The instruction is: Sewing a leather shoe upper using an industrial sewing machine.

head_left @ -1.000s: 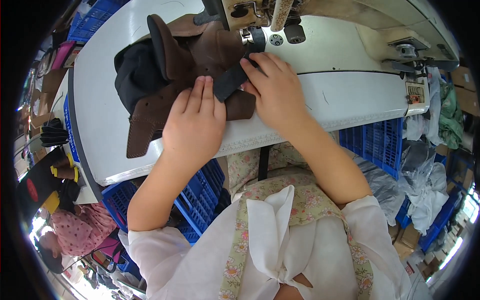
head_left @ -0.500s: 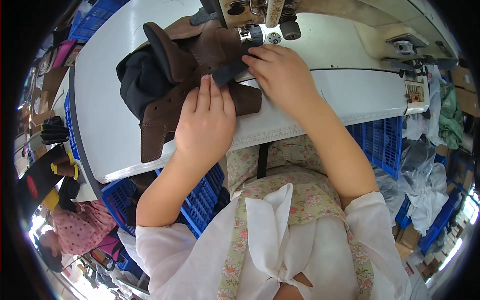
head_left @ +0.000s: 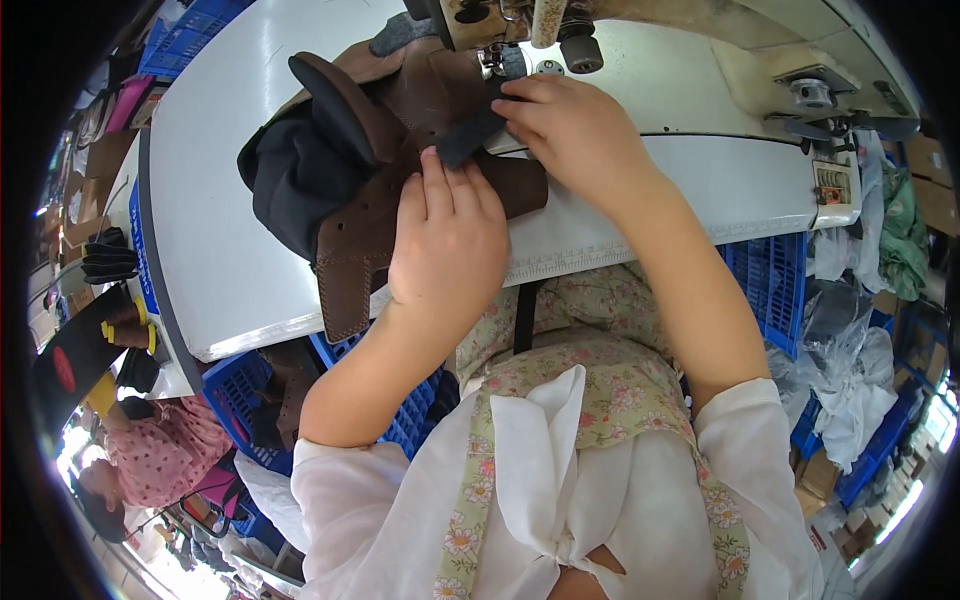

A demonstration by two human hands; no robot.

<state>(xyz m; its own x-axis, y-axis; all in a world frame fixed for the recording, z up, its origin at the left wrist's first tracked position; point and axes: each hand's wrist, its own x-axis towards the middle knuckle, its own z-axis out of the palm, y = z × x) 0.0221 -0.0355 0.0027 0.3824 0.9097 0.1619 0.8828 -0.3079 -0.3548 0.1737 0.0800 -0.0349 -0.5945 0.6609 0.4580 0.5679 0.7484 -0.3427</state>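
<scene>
A brown leather boot upper (head_left: 362,222) with a black lining (head_left: 305,190) lies on the white table, its upper end at the sewing machine's needle area (head_left: 495,62). My left hand (head_left: 450,240) lies on the leather with its fingers stretched out together, fingertips at the lower end of a dark, felt-like strip (head_left: 468,140). Its thumb is hidden. My right hand (head_left: 580,135) pinches the strip's upper end close to the machine's foot, its thumb out of sight. A brown flap of the upper (head_left: 522,185) sticks out between the two hands.
The sewing machine (head_left: 690,25) spans the top and right of the table (head_left: 200,270). Blue crates (head_left: 770,285) stand below the table edge, with plastic bags (head_left: 840,370) on the right. Another person (head_left: 165,455) sits at the lower left.
The boot upper has shifted right, its lower end swinging round. My left hand has moved right with it. My right hand has moved slightly up and right, still at the strip.
</scene>
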